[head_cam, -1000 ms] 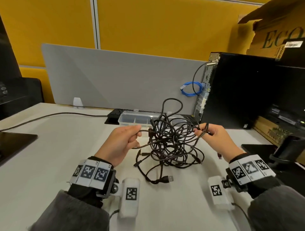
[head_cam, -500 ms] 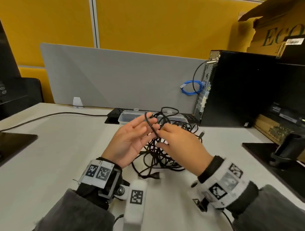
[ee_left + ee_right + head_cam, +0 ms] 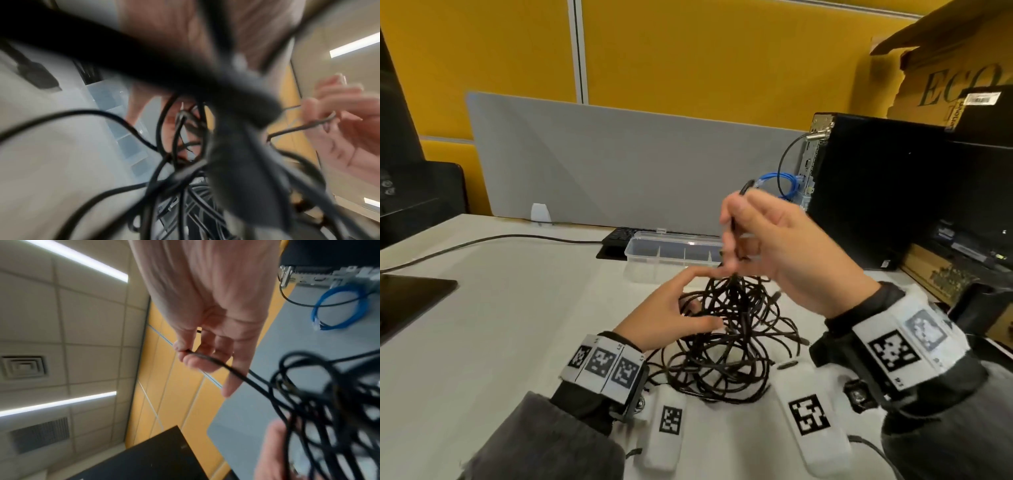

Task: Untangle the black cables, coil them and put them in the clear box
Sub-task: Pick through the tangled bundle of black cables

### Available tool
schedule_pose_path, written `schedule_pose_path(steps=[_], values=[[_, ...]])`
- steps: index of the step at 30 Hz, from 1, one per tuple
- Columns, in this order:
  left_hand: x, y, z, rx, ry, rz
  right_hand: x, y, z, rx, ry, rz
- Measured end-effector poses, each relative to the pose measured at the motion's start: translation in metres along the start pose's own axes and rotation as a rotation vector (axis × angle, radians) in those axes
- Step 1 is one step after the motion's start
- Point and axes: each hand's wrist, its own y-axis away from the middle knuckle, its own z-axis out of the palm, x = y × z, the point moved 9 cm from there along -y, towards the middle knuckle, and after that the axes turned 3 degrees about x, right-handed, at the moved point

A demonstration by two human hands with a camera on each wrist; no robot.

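The tangled cables point(image 3: 726, 339) are black, perhaps brownish under this light. The box point(image 3: 674, 253) is clear. The table point(image 3: 500, 308) is off-white, the divider point(image 3: 619, 164) grey, the far wall point(image 3: 688, 51) yellow. Black-and-white square codes mark both wristbands point(image 3: 606, 363). A blue cable point(image 3: 777, 185) hangs by the black computer point(image 3: 876, 192) at right.

hands point(image 3: 671, 315): 2 | cable tangle point(image 3: 726, 342): 1, strand count unclear | clear box point(image 3: 671, 255): 1 | pc tower point(image 3: 876, 192): 1 | blue cable point(image 3: 777, 185): 1 | cardboard box point(image 3: 945, 68): 1 | divider point(image 3: 619, 171): 1

right hand point(image 3: 784, 255) — pinches cable strand | left hand point(image 3: 671, 313) — on black cables point(image 3: 729, 346)
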Motion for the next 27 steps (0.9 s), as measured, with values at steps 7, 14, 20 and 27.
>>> schedule_pose_path(steps=[7, 14, 20, 27], values=[[-0.01, 0.0, -0.045, 0.374, 0.004, -0.011, -0.046, 0.011, -0.089, 0.446, 0.547, -0.256], [-0.017, 0.005, -0.06, 0.5, -0.056, -0.046, -0.022, 0.023, -0.096, 0.555, 1.387, -0.312], [-0.017, 0.008, -0.064, 0.574, 0.025, -0.061, 0.053, 0.006, -0.082, 0.265, 1.434, -0.051], [-0.009, 0.011, -0.072, 0.637, 0.002, -0.003, 0.063, 0.011, -0.11, 0.246, 1.288, 0.097]])
